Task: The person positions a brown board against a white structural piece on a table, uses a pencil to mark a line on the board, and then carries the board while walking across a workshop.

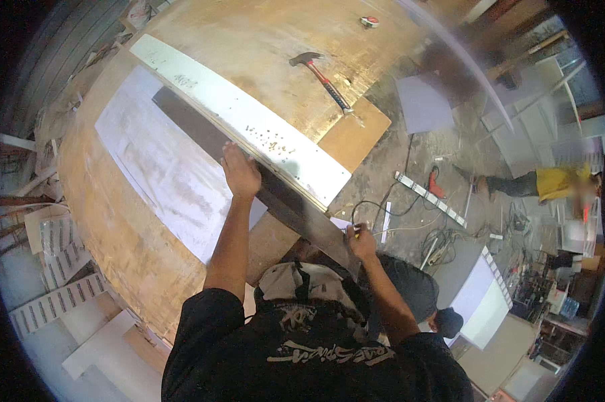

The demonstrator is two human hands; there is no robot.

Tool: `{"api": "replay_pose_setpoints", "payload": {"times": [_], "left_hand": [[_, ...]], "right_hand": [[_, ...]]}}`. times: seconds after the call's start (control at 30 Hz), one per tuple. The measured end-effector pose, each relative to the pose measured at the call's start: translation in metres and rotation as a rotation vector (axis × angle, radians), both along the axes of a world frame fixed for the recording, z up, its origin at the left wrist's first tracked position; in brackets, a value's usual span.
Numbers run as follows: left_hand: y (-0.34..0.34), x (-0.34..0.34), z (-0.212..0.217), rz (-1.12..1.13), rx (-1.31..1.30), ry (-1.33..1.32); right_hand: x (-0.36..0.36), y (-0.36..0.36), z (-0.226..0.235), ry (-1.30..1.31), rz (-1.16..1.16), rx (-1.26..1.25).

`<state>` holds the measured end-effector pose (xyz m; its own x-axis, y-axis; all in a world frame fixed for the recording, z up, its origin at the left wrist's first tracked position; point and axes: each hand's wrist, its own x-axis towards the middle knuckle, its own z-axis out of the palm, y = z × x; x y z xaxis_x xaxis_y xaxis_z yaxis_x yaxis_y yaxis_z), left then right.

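A long white board (pixel 217 100) lies across the worktable, with many small screws or bits of hardware (pixel 270 140) scattered along it. Beside its near edge runs a dark, narrow panel (pixel 194 120). My left hand (pixel 240 173) lies flat on this panel, fingers extended against the white board's edge. At the panel's right end, my right hand (pixel 361 241) is closed around a small item with a yellow part; its kind is hidden by the fingers. A claw hammer (pixel 324 82) with a red and black handle rests on the table beyond the board.
The stained plywood worktable (pixel 249 40) carries a tape measure (pixel 369 22) at its far side and a white sheet (pixel 162 161) at left. On the floor at right are a red power drill (pixel 436 182), cables and a slotted white strip (pixel 430 199). A person in yellow (pixel 560 184) stands farther right.
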<state>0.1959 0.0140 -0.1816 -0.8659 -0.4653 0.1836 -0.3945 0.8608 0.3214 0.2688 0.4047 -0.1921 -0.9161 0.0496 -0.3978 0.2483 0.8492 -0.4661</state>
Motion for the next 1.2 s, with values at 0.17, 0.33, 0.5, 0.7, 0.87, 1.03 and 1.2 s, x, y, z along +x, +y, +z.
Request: {"api": "replay_pose_setpoints", "payload": {"times": [0.17, 0.33, 0.5, 0.7, 0.87, 1.03, 1.2], "left_hand": [[-0.001, 0.000, 0.003, 0.023, 0.010, 0.025], [-0.001, -0.001, 0.000, 0.033, 0.062, 0.006], [-0.004, 0.000, -0.005, 0.007, 0.014, 0.177], [-0.005, -0.004, -0.002, 0.020, 0.203, 0.397], [-0.017, -0.009, -0.002, 0.123, 0.034, 0.082], [-0.023, -0.021, -0.006, 0.208, 0.000, 0.092], [-0.030, -0.030, -0.013, 0.224, 0.015, 0.153]], "right_hand": [[-0.079, -0.049, 0.033, 0.374, 0.080, -0.057], [-0.078, -0.073, 0.046, -0.004, 0.170, 0.034], [-0.009, -0.062, 0.039, 0.070, 0.252, -0.265], [0.023, -0.056, 0.019, 0.217, 0.547, -0.096], [0.026, -0.055, 0.029, 0.201, 0.595, 0.033], [0.030, -0.054, 0.054, 0.262, 0.613, 0.058], [0.029, -0.057, 0.069, 0.265, 0.621, 0.063]]}}
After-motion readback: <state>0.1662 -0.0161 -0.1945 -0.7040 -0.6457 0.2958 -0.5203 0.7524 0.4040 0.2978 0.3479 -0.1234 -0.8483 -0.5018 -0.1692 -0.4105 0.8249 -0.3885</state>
